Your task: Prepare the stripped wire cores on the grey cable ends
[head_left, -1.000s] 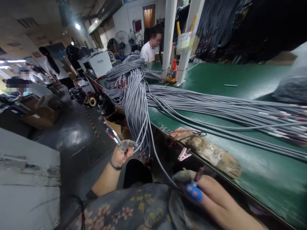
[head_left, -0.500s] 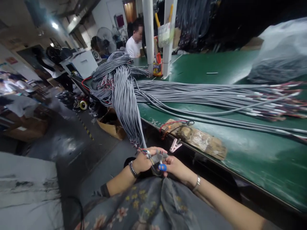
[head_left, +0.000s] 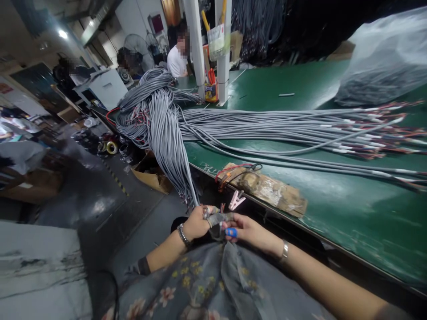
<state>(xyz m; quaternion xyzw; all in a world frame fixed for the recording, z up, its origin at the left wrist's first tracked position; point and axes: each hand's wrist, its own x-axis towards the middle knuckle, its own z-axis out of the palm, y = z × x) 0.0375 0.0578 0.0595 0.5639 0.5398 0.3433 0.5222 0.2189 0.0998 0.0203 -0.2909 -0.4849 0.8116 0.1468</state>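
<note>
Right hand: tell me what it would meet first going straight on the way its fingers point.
The right hand points across at the left hand, so its covered fingers would likely come first; depth is unclear, and they may be touching.

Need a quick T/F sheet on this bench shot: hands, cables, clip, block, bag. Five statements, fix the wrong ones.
1. The left hand and right hand are close together. True.
2. A blue wrap is on the left hand. False: it is on the right hand.
3. All the gray cables lie flat on the green bench. False: a thick bundle hangs over its near edge.
4. A worn brown block lies near the bench's front edge. True.
5. The clear plastic bag is at the left of the picture. False: it is at the far right, on the bench.
</note>
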